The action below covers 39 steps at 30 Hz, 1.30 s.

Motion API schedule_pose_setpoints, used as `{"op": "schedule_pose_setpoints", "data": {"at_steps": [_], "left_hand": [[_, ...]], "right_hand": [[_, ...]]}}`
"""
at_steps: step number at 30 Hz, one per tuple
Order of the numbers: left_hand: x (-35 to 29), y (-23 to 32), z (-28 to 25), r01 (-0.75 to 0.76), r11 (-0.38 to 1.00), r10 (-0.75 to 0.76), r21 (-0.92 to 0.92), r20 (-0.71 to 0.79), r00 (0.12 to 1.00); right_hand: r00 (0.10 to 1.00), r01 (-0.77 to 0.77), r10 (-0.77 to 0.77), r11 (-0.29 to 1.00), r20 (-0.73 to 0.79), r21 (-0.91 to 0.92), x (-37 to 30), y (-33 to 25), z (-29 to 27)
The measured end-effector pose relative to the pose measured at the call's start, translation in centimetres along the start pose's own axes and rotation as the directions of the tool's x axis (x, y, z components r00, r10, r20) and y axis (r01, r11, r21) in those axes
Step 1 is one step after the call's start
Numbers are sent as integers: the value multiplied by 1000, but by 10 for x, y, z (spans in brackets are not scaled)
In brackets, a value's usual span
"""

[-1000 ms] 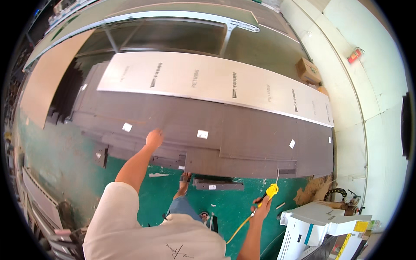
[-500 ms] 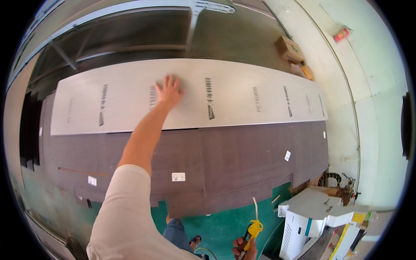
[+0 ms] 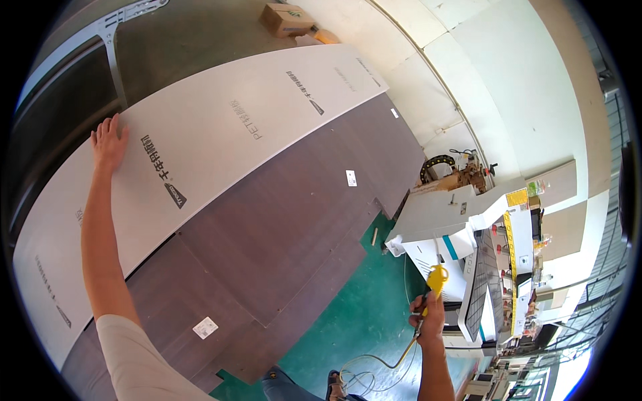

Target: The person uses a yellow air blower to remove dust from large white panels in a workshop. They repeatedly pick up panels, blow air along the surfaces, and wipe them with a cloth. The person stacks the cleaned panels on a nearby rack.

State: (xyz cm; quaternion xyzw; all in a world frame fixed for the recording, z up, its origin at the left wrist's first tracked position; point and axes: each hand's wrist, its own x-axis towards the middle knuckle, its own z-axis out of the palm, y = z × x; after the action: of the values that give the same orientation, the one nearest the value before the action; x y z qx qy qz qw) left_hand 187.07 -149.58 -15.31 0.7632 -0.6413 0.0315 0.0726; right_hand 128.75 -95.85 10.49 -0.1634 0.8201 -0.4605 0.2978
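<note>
A long white panel with dark printing lies on top of brown boards. My left hand rests flat near its far edge, fingers stretched out and holding nothing. Off to the right, over the green floor, my right hand is closed around a yellow air blow gun. A thin air hose runs from the gun down toward the floor by my feet.
White labels are stuck on the brown boards. A white and grey machine stands at the right. A cardboard box sits at the far wall, and a metal frame stands beyond the panel at the left.
The view has swung to the right, bringing more of the machine into sight. My right hand has come up with the air blow gun; my left hand still lies on the panel.
</note>
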Motion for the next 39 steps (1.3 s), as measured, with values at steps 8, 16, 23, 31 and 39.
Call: {"op": "schedule_pose_setpoints", "data": {"at_steps": [8,16,23,31,39], "left_hand": [[-94,32,-26,-40,999,41,-33,44,998],[-258,65,-51,-40,993,47,-111,60,997],[-476,162,-88,10,914,25,-406,82,996],[-628,215,-117,661,221,-822,-717,227,522],[-757,88,-106,108,-633,-772,-766,634,-28]], "right_hand": [[527,-258,398,917,751,-305,-44,-10,34],[802,-194,152,981,578,11,-22,-8,32],[714,-102,139,990,686,-94,47,-15,-31],[107,-26,474,880,874,-474,117,18,-102],[-43,-147,607,782,793,-606,153,16,-140]]}}
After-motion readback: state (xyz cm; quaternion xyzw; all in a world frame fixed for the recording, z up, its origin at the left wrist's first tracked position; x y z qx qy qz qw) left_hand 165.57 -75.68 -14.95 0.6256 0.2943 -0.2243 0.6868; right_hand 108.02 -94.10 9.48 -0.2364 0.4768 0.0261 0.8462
